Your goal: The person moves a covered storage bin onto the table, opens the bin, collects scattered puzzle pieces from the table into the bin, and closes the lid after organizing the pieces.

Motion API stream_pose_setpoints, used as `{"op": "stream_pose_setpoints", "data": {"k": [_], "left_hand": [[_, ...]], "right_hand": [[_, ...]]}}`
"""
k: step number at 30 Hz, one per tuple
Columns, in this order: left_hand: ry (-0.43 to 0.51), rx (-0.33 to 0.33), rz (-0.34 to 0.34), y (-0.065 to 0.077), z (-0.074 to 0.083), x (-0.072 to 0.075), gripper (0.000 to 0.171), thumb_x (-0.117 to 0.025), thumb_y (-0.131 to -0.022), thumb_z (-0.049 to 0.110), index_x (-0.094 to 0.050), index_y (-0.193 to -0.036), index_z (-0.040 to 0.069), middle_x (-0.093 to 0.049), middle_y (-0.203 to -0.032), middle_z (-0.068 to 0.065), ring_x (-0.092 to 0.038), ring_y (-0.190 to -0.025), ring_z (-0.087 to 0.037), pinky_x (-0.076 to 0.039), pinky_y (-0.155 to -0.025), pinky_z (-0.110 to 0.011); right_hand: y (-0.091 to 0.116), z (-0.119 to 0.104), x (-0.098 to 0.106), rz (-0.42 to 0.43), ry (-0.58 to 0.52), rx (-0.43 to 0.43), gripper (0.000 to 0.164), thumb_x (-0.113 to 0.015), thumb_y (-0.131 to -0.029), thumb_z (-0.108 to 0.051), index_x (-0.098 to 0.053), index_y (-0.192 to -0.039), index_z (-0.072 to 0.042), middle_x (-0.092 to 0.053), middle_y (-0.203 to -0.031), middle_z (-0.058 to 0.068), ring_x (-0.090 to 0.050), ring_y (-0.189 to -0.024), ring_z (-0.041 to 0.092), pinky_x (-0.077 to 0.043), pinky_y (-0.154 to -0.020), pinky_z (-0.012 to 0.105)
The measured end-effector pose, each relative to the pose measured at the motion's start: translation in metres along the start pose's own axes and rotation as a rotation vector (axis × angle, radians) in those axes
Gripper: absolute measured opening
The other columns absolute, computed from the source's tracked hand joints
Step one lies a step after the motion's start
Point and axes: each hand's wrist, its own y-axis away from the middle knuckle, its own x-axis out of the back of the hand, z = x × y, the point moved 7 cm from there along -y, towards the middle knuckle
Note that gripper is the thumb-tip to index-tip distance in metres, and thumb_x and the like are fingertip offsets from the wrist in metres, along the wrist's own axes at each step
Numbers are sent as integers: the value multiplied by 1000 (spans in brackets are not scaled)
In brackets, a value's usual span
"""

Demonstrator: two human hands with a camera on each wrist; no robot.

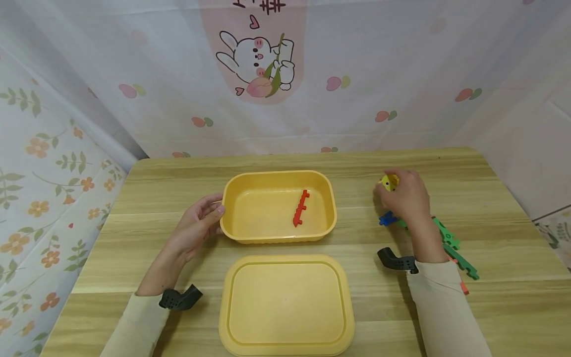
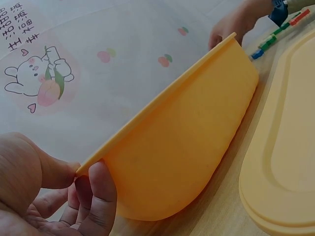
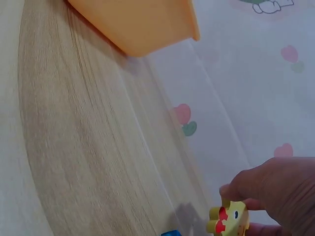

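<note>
Pinches tub (image 1: 258, 213) with left hand (image 1: 198, 225) and likely light, stiff toy (image 1: 387, 183), best by sides, with right hand (image 1: 409, 197) near desk's back edge (image 1: 276, 162).

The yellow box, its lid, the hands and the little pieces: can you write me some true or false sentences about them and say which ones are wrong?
1. The left hand holds the rim of the yellow box. True.
2. The lid is on top of the yellow box. False: the lid lies flat on the table, nearer the person than the box.
3. The right hand pinches a yellow piece. True.
4. The red piece lies on the lid. False: the red piece lies inside the yellow box.
5. A blue piece lies on the table near the right hand. True.
</note>
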Motion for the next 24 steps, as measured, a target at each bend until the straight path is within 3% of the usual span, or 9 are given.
{"op": "stream_pose_setpoints", "data": {"k": [7,19,24], "left_hand": [[3,5,2,0,0,0,55,-52,-113,22,-34,-160,1,-57,-126,-1,-63,-93,-6,-57,-76,-19],[16,6,12,0,-1,0,55,-53,-113,20,-34,-161,1,-57,-126,-1,-63,-93,-5,-57,-76,-18],[19,1,4,0,-1,-1,56,-53,-113,20,-33,-161,0,-56,-127,-2,-63,-93,-6,-57,-76,-18]], "right_hand": [[0,-9,2,40,-72,66,48,-68,-101,-21,-63,-139,7,-59,-138,36,-53,-127,55,-47,-102,72],[0,-18,2,70,-165,74,45,-71,-100,-21,-65,-135,6,-63,-137,35,-55,-129,53,-50,-103,69],[0,-21,0,40,-225,54,47,-72,-100,-23,-65,-137,4,-62,-141,32,-56,-133,51,-49,-108,68]]}}
